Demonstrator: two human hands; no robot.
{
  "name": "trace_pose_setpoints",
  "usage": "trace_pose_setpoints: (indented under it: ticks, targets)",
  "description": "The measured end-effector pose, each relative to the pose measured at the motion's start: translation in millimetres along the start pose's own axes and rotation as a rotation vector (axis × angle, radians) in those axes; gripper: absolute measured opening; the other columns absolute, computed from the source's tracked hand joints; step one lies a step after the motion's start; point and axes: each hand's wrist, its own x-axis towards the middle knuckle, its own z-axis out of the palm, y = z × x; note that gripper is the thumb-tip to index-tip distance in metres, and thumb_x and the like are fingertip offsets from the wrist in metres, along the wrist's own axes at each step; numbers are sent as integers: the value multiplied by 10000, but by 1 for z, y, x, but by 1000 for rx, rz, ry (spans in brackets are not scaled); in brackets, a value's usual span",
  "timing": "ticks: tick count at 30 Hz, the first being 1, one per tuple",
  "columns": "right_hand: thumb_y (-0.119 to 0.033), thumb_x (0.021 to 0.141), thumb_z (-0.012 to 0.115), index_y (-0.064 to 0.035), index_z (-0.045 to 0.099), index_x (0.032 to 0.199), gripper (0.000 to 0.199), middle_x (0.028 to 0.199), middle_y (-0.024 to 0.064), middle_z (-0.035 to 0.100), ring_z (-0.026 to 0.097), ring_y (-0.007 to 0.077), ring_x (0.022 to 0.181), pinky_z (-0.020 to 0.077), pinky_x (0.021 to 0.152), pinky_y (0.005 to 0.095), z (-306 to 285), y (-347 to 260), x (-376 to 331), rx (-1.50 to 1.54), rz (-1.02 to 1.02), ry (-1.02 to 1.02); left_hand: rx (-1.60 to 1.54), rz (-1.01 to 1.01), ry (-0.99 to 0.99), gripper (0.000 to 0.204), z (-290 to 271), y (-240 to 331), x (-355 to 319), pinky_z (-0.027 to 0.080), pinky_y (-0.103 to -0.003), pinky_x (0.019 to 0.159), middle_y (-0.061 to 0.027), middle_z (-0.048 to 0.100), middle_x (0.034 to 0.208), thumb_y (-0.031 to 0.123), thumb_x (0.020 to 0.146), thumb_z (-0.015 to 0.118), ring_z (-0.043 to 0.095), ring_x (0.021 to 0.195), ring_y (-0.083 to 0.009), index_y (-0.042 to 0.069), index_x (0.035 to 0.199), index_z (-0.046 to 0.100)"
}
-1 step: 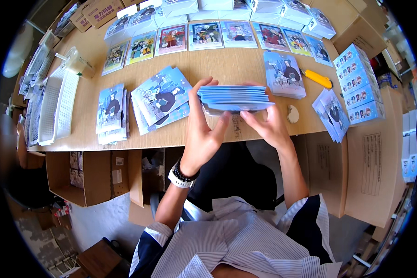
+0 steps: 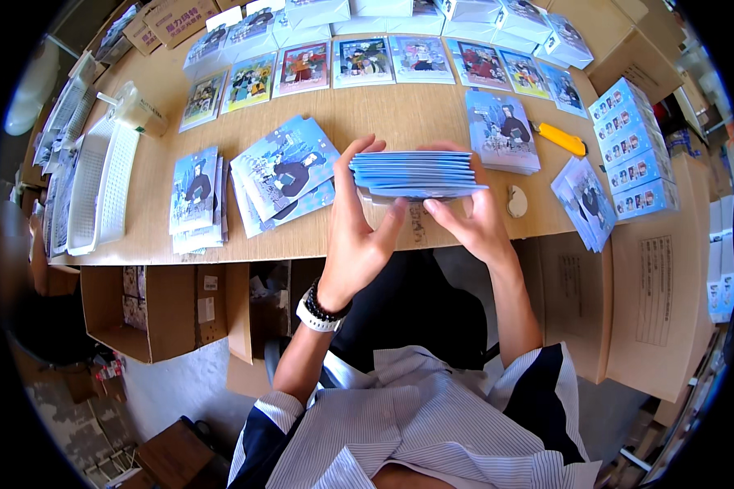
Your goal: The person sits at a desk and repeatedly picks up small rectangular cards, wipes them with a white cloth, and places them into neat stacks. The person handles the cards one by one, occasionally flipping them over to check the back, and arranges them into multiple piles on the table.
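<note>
You hold a stack of thin light-blue printed card sleeves (image 2: 416,174) between both hands, just above the near edge of the pale wooden table (image 2: 383,114). Your left hand (image 2: 359,228) clasps the stack's left end, thumb under the near edge and fingers curled over the far side. Your right hand (image 2: 473,216) clasps the right end the same way, thumb pressed beneath and fingers wrapped round the back, so the stack lies flat and level, pinched from both sides. A white watch with dark bead bracelets (image 2: 322,310) sits on your left wrist.

At nine o'clock from the stack lies a fanned pile of blue illustrated cards (image 2: 285,175), and further at nine a second, neater pile of the same blue cards (image 2: 196,196). At one o'clock rests another pile of blue picture cards (image 2: 501,130), with a yellow utility knife (image 2: 561,138) just beside it at its three o'clock. A small white oval object (image 2: 517,201) lies near your right hand at three o'clock. Further at three, a loose sheaf of blue cards (image 2: 585,200) leans by blue printed cardboard boxes (image 2: 632,147). Along twelve o'clock runs a row of colourful illustrated cards (image 2: 363,61). White plastic slotted trays (image 2: 98,179) stand far at nine o'clock.
</note>
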Motion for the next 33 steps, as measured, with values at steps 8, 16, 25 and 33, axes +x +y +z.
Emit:
trace_pose_setpoints:
  ticks: [8,16,25,33]
  targets:
    - [39,868,724,-72,368,1396,646,1344,107,516,517,187,1253,421,1069,348,18,27,-2,205,37,98,-119,-42,-24,879,6,-3,8,238,-427,1216,-210,327,1583,-94,852,583,295,1492,-264,76,1605,162]
    - [-74,903,756,32,394,1431,649,1371,189,537,557,242,1256,447,1049,359,0,21,60,-32,192,126,451,87,76,575,-48,22,23,367,-453,1143,-246,459,1433,-43,902,617,445,1367,-430,-23,1444,427]
    - [-94,892,736,20,554,1309,469,1390,259,536,554,408,1272,464,1057,455,44,-2,67,-808,-108,101,1177,-141,-27,891,-125,-25,6,304,-495,1187,-209,412,1517,314,831,828,344,1448,-409,23,1529,357]
    - [-68,870,759,81,438,1379,620,1410,303,478,484,461,1299,424,1104,484,106,-8,35,-641,-137,-134,1177,-242,-100,1080,-130,-2,13,361,-510,1096,-169,434,1418,390,627,946,417,1333,-382,24,1486,404]
